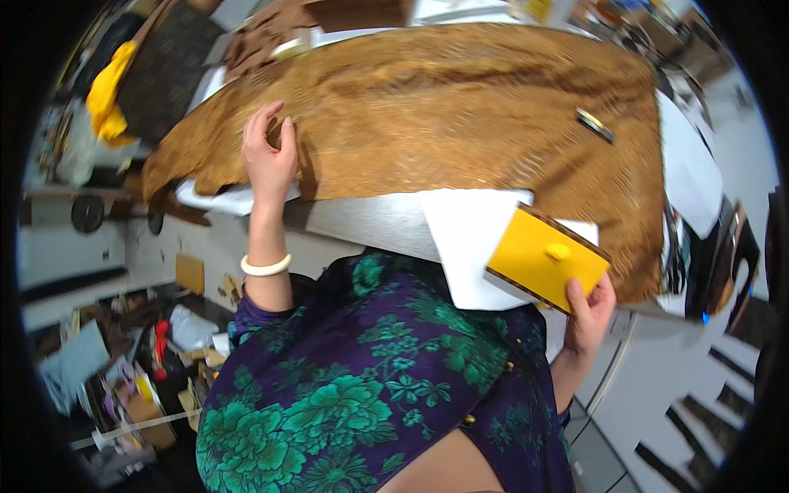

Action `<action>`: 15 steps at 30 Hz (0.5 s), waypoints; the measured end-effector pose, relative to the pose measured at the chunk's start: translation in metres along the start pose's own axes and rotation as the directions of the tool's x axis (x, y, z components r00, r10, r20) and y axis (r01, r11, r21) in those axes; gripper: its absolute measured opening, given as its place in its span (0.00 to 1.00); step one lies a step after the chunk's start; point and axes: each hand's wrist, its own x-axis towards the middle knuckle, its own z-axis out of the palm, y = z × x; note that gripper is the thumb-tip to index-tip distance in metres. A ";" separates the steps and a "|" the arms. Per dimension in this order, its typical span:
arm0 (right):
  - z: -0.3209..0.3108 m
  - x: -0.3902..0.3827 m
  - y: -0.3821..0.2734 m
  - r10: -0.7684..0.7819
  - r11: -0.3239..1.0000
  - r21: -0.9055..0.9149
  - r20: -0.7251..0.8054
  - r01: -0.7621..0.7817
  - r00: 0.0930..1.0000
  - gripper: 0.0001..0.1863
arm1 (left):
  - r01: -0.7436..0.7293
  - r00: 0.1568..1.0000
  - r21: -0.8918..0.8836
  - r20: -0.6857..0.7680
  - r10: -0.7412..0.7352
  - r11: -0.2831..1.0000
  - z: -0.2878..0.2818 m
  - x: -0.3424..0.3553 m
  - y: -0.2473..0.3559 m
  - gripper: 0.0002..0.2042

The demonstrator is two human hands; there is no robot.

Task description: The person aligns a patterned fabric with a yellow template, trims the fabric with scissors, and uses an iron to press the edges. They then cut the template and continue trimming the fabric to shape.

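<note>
**Yellow board (532, 256) in our grip by the tabletop's (382, 223) near edge**

Our right hand (590, 314) pinches the board by one corner, toward the tabletop's near right corner, overlapping a large white sheet (464, 238). If that pinch loosens, we judge, the board could slip off the edge and drag the sheet along. Our left hand (271, 160) is empty, fingers loosely curved, over the brown hide's (427, 107) left part. We count one board, one hide, one small dark tool (595, 126) near the tabletop's right edge.

From the middle of the view, the material (427, 107) lies at twelve o'clock. A small object (595, 126) lies on it at two o'clock. At three o'clock, a panel (534, 255) overlaps the paper (464, 238).
</note>
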 end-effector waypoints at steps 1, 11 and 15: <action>0.003 0.002 -0.002 0.002 1.000 -0.006 -0.001 -0.002 1.000 0.21 | 0.111 0.991 -0.032 -0.064 -0.113 0.993 -0.017 -0.007 -0.007 0.11; 0.032 0.056 -0.014 0.018 1.000 0.020 0.072 -0.019 0.997 0.19 | 0.291 0.573 -0.565 -0.544 -0.614 0.772 -0.119 -0.053 -0.100 0.03; 0.063 0.065 -0.018 0.018 0.999 0.033 0.087 -0.020 0.996 0.19 | 0.428 0.527 -0.774 -0.206 -0.825 0.467 -0.119 -0.065 -0.093 0.08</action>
